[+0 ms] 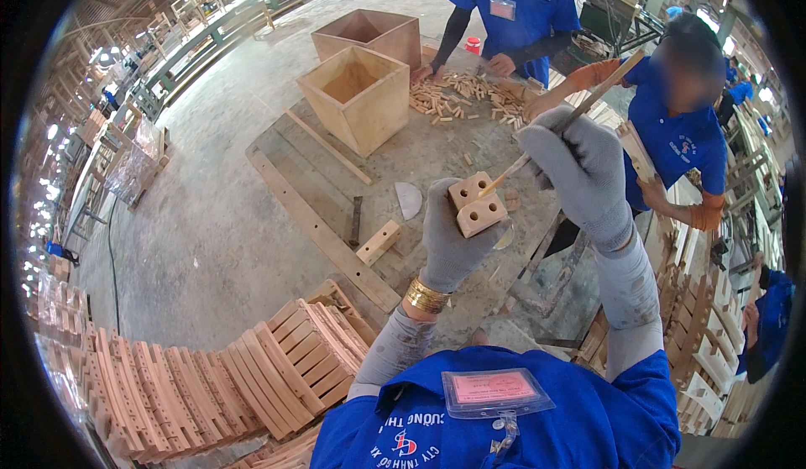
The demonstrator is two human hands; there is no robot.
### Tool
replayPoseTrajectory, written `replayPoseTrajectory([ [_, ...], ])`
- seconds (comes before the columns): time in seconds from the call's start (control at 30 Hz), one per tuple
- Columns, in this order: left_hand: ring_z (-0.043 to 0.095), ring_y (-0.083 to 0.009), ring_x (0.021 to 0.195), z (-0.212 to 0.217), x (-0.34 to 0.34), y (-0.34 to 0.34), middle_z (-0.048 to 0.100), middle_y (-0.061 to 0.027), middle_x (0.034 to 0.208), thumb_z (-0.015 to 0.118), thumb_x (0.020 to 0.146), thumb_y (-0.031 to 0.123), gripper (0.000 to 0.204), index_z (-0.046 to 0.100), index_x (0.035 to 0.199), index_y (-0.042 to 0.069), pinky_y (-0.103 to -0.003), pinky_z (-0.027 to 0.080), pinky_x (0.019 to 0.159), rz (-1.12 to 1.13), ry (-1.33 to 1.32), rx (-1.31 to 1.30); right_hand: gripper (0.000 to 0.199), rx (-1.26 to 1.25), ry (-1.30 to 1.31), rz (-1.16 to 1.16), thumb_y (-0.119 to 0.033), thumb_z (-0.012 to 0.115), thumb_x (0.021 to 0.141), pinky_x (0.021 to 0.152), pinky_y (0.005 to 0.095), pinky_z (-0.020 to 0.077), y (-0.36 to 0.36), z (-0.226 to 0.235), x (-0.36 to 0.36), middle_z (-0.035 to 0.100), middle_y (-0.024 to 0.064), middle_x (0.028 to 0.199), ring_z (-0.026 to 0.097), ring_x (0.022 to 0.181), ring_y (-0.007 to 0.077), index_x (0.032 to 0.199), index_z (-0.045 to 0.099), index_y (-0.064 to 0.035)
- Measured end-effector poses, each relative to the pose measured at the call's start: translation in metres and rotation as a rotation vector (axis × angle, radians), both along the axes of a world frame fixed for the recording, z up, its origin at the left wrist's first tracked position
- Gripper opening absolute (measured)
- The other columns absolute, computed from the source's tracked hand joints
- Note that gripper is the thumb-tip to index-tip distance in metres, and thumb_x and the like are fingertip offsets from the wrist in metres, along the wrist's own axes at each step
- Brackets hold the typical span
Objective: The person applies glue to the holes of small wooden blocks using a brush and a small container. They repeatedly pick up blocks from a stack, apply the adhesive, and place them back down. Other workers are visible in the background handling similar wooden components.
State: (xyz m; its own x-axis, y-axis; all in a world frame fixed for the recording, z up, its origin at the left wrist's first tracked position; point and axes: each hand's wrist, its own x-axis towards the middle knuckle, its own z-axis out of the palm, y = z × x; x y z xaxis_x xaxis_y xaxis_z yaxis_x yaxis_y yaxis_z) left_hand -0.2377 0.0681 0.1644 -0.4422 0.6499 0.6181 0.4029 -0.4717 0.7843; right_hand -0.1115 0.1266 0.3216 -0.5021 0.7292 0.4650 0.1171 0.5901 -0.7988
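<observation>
My left hand (453, 246), in a grey glove, is closed around two short wooden blocks (483, 215) held side by side. Their end faces point up and show round drilled holes. My right hand (583, 171), also gloved in grey, grips a long thin wooden stick (588, 104) slanting down to the left. The stick's pale tip reaches the upper block, at or beside one of its holes; whether it goes inside cannot be made out. Left of my left hand, another drilled wooden block (379, 243) lies on the worktable (336, 204).
Two open wooden boxes (357, 104) stand at the table's far side, near a pile of dowels (470, 95). A hammer-like tool (356, 221) and a pale half-disc (409, 200) lie nearby. Slatted wooden parts (252, 377) are stacked lower left. Two co-workers (525, 15) stand opposite and right.
</observation>
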Motion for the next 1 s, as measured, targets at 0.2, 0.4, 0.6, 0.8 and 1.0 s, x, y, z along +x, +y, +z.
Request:
replayPoseTrajectory([
  [0.2,0.057,-0.0161,0.085,-0.004,0.003,0.003,0.053,-0.008,0.098,0.083,0.063,0.013,0.063,0.041,0.11,0.005,-0.03,0.051,0.073,-0.035,-0.037,0.012,0.013,0.284,-0.022,0.191,-0.015,0.066,0.083,0.049,0.0272,0.0448,0.003,-0.01,-0.001,0.058,0.0076,0.06,0.059,0.051,0.0158,0.08,0.065,-0.0019],
  [0.4,0.056,-0.0156,0.084,-0.008,0.001,0.006,0.053,-0.0077,0.097,0.083,0.063,0.014,0.063,0.041,0.11,0.005,-0.029,0.05,0.073,-0.05,-0.023,0.038,0.014,0.39,-0.127,0.263,-0.019,0.064,0.082,0.051,0.0317,0.0467,0.003,-0.012,-0.008,0.06,0.0121,0.064,0.062,0.057,0.0266,0.081,0.065,-0.0046],
  [0.6,0.056,-0.0159,0.083,-0.014,0.0,0.01,0.053,-0.0081,0.098,0.083,0.064,0.014,0.062,0.041,0.109,0.005,-0.03,0.05,0.072,-0.089,-0.06,0.016,0.01,0.401,-0.119,0.343,-0.01,0.066,0.082,0.049,0.0268,0.0429,0.002,-0.008,-0.009,0.06,0.0062,0.063,0.056,0.051,0.0142,0.08,0.065,-0.0004],
  [0.8,0.056,-0.0166,0.085,-0.007,0.001,0.008,0.052,-0.0087,0.099,0.083,0.064,0.014,0.063,0.04,0.109,0.004,-0.031,0.05,0.073,-0.056,-0.015,-0.011,0.012,0.456,-0.166,0.28,-0.01,0.064,0.085,0.047,0.0242,0.042,-0.003,0.001,0.001,0.059,0.0052,0.062,0.056,0.05,0.0114,0.08,0.064,0.0006],
  [1.0,0.056,-0.0137,0.085,-0.003,0.002,0.0,0.051,-0.0069,0.1,0.083,0.064,0.011,0.065,0.039,0.11,0.005,-0.029,0.051,0.073,-0.084,-0.168,-0.028,0.016,-0.146,0.09,-0.108,-0.014,0.061,0.087,0.049,0.0242,0.0439,0.001,-0.003,0.024,0.059,0.0042,0.061,0.056,0.053,0.0063,0.086,0.065,0.002],
])
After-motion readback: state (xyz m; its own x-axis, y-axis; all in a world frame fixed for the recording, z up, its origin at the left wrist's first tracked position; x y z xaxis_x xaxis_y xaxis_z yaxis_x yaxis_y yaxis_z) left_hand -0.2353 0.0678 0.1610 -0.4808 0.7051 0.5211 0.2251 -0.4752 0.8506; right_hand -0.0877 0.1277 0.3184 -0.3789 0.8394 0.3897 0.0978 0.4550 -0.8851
